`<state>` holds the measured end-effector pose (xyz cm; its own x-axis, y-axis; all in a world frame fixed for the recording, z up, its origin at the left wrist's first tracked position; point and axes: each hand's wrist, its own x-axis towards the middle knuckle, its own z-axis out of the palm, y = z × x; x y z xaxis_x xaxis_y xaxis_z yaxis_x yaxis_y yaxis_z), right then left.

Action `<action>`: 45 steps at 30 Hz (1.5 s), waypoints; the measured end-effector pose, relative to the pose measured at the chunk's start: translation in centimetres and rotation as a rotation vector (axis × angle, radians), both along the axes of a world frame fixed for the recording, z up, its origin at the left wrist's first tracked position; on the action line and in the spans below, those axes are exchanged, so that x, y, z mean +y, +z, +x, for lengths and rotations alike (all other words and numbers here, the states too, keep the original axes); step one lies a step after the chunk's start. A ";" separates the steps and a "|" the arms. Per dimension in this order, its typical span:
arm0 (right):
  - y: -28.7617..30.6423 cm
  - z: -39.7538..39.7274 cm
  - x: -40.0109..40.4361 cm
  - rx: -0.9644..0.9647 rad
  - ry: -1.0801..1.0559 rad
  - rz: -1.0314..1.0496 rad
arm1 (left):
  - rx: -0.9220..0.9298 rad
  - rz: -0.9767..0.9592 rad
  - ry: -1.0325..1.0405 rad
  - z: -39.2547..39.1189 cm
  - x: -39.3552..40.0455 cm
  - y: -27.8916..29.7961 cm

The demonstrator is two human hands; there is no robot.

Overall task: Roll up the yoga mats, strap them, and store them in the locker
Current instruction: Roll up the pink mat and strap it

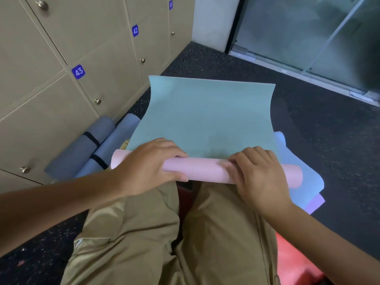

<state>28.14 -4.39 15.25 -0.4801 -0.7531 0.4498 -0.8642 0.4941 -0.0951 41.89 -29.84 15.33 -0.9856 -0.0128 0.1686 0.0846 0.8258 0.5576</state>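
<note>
While both hands curl over the pink roll (197,169), the left hand (150,165) wrapping it near one end with the thumb underneath and the right hand (259,173) clamped over the other half, the grip looks firm but uneven, since the right hand's fingers are blurred. The roll lies across the person's knees, at the near edge of the teal mat (203,116), whose unrolled length stretches away over the dark floor (308,124) with its far edge curling upward. The likeliest fault from here is a crooked roll: if one hand advances faster than the other, the layers would telescope out at one end and the bundle would be awkward to strap. A slack grip could also let the core spring loose. Beneath the teal mat lie other sheets, a light blue mat (308,173) and a purple one (315,202), and these could be dragged or caught into the roll. Two rolled blue mats (98,145), already strapped, rest against the lockers (51,89), whose doors appear closed.
</note>
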 end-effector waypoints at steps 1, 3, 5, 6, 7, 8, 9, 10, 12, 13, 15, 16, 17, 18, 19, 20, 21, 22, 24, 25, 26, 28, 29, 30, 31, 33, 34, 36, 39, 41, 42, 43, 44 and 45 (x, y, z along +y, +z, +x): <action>-0.2 0.3 0.1 0.028 -0.013 0.013 | -0.041 0.024 -0.003 -0.3 -0.3 0.1; -0.4 0.6 0.3 0.023 -0.004 0.043 | -0.119 0.049 -0.015 -0.9 -1.0 0.3; -0.6 0.6 0.5 -0.027 0.014 0.058 | -0.186 0.070 -0.044 -1.8 -1.7 0.6; -0.7 0.4 0.5 -0.057 0.018 0.058 | -0.207 0.078 -0.066 -2.2 -2.0 0.7; -0.7 0.1 0.5 -0.084 0.018 0.058 | -0.218 0.078 -0.087 -2.6 -2.3 0.8; -0.6 -0.2 0.4 -0.107 0.016 0.062 | -0.220 0.073 -0.103 -3.0 -2.5 0.9; -0.5 -0.5 0.2 -0.130 0.012 0.068 | -0.215 0.073 -0.104 -3.2 -2.6 0.9; -0.4 -0.8 0.0 -0.154 0.008 0.074 | -0.200 0.082 -0.089 -3.3 -2.7 1.0; -0.2 -1.3 -0.2 -0.207 -0.002 0.086 | -0.127 0.086 -0.055 -3.1 -2.6 0.8; -0.2 -1.5 -0.3 -0.231 -0.007 0.094 | -0.069 0.059 -0.042 -2.8 -2.3 0.7; -0.1 -1.9 -0.4 -0.260 -0.013 0.102 | 0.060 -0.047 -0.002 -2.1 -1.3 0.2; -0.1 -2.1 -0.5 -0.263 -0.014 0.100 | 0.125 -0.113 0.020 -1.7 -0.8 0.0; 0.0 -2.2 -0.6 -0.258 -0.015 0.099 | 0.178 -0.184 0.032 -1.3 -0.5 -0.3; 0.1 -2.4 -0.7 -0.249 -0.016 0.105 | 0.213 -0.247 0.034 -1.0 -0.2 -0.6; 0.1 -2.5 -0.9 -0.246 -0.014 0.115 | 0.229 -0.297 0.032 -0.8 -0.2 -0.9; 0.2 -2.6 -1.1 -0.250 -0.012 0.127 | 0.226 -0.329 0.030 -0.7 -0.2 -1.2; 0.3 -2.8 -1.3 -0.253 -0.012 0.140 | 0.220 -0.345 0.028 -0.8 -0.3 -1.4; 0.3 -2.9 -1.4 -0.251 -0.012 0.148 | 0.215 -0.344 0.030 -1.0 -0.4 -1.5; 0.4 -3.0 -1.4 -0.218 -0.014 0.146 | 0.204 -0.300 0.028 -1.5 -0.6 -1.7; 0.4 -3.0 -1.2 -0.189 -0.012 0.142 | 0.196 -0.271 0.018 -1.7 -0.8 -1.6; 0.4 -3.0 -1.1 -0.157 -0.008 0.138 | 0.179 -0.248 0.009 -1.9 -0.9 -1.4; 0.3 -2.9 -0.8 -0.104 0.003 0.132 | 0.092 -0.192 0.001 -2.4 -1.4 -0.8; 0.3 -2.9 -0.6 -0.081 0.011 0.129 | 0.018 -0.146 -0.004 -2.8 -1.6 -0.4; 0.3 -2.9 -0.4 -0.062 0.019 0.129 | -0.068 -0.097 -0.018 -3.2 -2.0 0.0; 0.2 -2.9 -0.3 -0.048 0.022 0.130 | -0.148 -0.055 -0.041 -3.7 -2.4 0.4; 0.0 -3.0 0.0 -0.047 -0.004 0.126 | -0.275 0.010 -0.086 -4.9 -3.2 1.0; -0.1 -3.1 0.0 -0.054 -0.026 0.118 | -0.312 0.035 -0.101 -5.3 -3.4 1.2; -0.3 -3.3 -0.4 -0.067 -0.056 0.108 | -0.369 0.057 -0.118 -6.1 -4.0 1.3; -0.2 -4.2 -1.1 -0.113 -0.058 0.129 | -0.362 -0.041 -0.141 -6.8 -4.2 0.9; -0.1 -5.1 -1.4 -0.160 -0.049 0.161 | -0.248 -0.084 -0.118 -6.5 -4.3 0.2; 0.1 -5.4 -1.5 -0.189 -0.044 0.180 | -0.129 -0.113 -0.102 -6.2 -4.2 -0.1; 0.2 -5.8 -1.7 -0.227 -0.041 0.201 | 0.008 -0.161 -0.089 -5.9 -4.1 -0.6; 0.4 -6.2 -1.9 -0.278 -0.040 0.225 | 0.128 -0.226 -0.069 -5.6 -3.7 -0.9; 0.6 -6.5 -2.1 -0.333 -0.039 0.253 | 0.214 -0.287 -0.039 -5.3 -3.2 -1.3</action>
<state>21.62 -6.47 15.90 -0.5985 -0.7982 0.0687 -0.7869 0.5696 -0.2374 36.60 -33.02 14.08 -0.9266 0.1021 0.3620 0.2090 0.9400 0.2696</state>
